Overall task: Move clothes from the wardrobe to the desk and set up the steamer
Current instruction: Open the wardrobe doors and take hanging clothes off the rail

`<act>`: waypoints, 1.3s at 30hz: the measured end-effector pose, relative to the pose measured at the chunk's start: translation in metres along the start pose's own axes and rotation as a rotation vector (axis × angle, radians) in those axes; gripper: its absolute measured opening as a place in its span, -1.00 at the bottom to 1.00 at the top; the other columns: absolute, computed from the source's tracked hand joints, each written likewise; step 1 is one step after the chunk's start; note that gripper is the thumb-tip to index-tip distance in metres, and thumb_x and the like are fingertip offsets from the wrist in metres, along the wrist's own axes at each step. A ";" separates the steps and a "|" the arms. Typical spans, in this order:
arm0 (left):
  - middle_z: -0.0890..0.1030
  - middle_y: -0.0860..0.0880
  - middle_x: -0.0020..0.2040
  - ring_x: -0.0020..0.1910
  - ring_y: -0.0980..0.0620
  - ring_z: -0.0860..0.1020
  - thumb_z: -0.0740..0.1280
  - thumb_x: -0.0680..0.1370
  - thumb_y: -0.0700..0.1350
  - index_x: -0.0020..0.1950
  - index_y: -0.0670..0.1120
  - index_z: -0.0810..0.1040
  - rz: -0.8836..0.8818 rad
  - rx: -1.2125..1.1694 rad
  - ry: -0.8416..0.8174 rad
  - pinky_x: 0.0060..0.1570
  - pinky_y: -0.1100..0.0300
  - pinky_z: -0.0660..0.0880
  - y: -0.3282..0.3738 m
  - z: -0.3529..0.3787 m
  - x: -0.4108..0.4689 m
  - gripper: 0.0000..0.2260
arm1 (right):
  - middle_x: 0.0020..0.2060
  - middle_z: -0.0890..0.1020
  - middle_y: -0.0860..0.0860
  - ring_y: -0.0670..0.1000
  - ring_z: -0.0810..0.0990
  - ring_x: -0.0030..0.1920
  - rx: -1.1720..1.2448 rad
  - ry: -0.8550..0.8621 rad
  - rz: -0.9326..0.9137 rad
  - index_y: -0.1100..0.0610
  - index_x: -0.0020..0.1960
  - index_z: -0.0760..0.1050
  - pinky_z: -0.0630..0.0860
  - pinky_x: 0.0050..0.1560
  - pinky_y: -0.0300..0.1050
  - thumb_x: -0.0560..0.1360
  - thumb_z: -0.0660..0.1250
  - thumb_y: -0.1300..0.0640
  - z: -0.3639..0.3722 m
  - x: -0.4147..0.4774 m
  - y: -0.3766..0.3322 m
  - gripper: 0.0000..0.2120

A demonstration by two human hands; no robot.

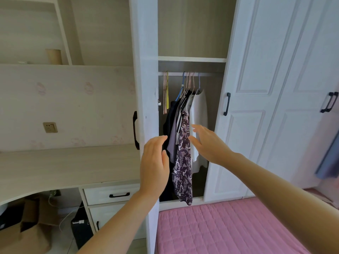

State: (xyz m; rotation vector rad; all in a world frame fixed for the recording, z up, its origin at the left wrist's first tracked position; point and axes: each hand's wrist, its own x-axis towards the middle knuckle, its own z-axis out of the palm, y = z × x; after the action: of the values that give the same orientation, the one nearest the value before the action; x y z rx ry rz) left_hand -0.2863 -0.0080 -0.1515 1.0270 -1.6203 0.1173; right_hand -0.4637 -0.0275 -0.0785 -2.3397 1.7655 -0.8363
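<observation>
The white wardrobe (238,143) stands with one door (145,88) swung open. Several garments hang from its rail (176,73): a dark one (169,118), a striped one, a purple patterned dress (183,173) and a white top (199,110). My left hand (154,165) is raised in front of the dark garment, fingers apart, holding nothing. My right hand (209,143) reaches toward the white top and the patterned dress, fingers spread, just short of or brushing the cloth. The pale wooden desk (64,165) lies to the left. No steamer is in view.
Empty pink and yellow hangers (166,92) hang at the rail's left end. A bed with a pink quilted cover (229,228) lies below the wardrobe. Desk drawers (113,194), cardboard boxes (27,235) and a dark computer case (81,230) sit under the desk. A wall socket (49,127) is above it.
</observation>
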 end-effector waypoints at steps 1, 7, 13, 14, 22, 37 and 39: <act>0.49 -0.05 0.26 0.30 0.06 0.38 0.22 0.56 -0.34 0.33 -0.16 0.44 -0.008 0.006 -0.023 0.34 0.39 0.22 0.001 0.008 0.005 -0.66 | 0.35 0.44 0.06 0.06 0.48 0.28 0.006 0.000 0.003 0.13 0.46 0.21 0.38 0.18 -0.18 0.64 0.09 -0.01 -0.001 0.003 0.005 -0.56; 0.50 -0.08 0.27 0.29 0.00 0.43 0.22 0.58 -0.28 0.32 -0.14 0.46 -0.048 0.055 -0.128 0.23 0.17 0.43 -0.007 0.057 0.043 -0.70 | 0.22 0.52 0.10 0.03 0.54 0.07 -0.013 -0.006 0.037 0.16 0.42 0.25 0.38 -0.02 -0.25 0.64 0.10 0.01 -0.004 0.032 0.032 -0.59; 0.49 -0.09 0.28 0.29 -0.04 0.43 0.21 0.60 -0.23 0.31 -0.14 0.45 -0.113 0.143 -0.219 0.16 0.15 0.45 -0.036 0.116 0.106 -0.72 | 0.17 0.53 0.12 0.10 0.57 0.09 -0.056 -0.024 0.062 0.20 0.36 0.30 0.50 0.01 -0.10 0.64 0.09 0.02 -0.001 0.096 0.063 -0.63; 0.50 -0.09 0.27 0.28 -0.04 0.44 0.22 0.59 -0.23 0.30 -0.14 0.46 -0.103 0.170 -0.240 0.14 0.14 0.46 -0.044 0.126 0.117 -0.72 | 0.19 0.53 0.13 0.12 0.56 0.11 -0.063 -0.025 0.060 0.20 0.36 0.30 0.50 0.05 -0.06 0.64 0.09 0.02 0.000 0.110 0.069 -0.63; 0.46 -0.12 0.29 0.29 -0.07 0.38 0.15 0.60 -0.27 0.35 -0.15 0.38 -0.195 0.321 -0.389 0.11 0.11 0.43 -0.094 0.201 0.179 -0.68 | 0.26 0.44 0.17 0.20 0.42 0.24 -0.157 -0.021 0.065 0.20 0.35 0.30 0.41 0.21 0.12 0.62 0.09 -0.03 0.024 0.230 0.112 -0.59; 0.33 -0.14 0.44 0.37 -0.13 0.36 0.20 0.58 -0.27 0.47 -0.19 0.22 -0.380 0.371 -0.375 0.23 0.05 0.44 -0.178 0.294 0.216 -0.55 | 0.51 0.17 0.11 0.23 0.05 0.50 -0.427 -0.008 -0.167 0.09 0.55 0.01 0.15 0.47 0.14 0.63 0.08 -0.06 0.118 0.367 0.178 -0.43; 0.34 -0.14 0.43 0.37 -0.12 0.37 0.22 0.58 -0.27 0.48 -0.19 0.20 -0.386 0.367 -0.363 0.23 0.06 0.42 -0.182 0.298 0.219 -0.53 | 0.53 0.10 0.08 0.24 -0.02 0.52 -0.461 -0.033 -0.170 0.04 0.56 -0.01 0.09 0.49 0.15 0.63 0.05 -0.09 0.124 0.370 0.183 -0.44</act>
State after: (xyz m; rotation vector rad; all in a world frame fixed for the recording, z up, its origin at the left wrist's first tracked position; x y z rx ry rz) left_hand -0.3801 -0.4091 -0.1485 1.7059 -1.7232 -0.0380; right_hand -0.4955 -0.4551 -0.1189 -2.7979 1.9343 -0.4334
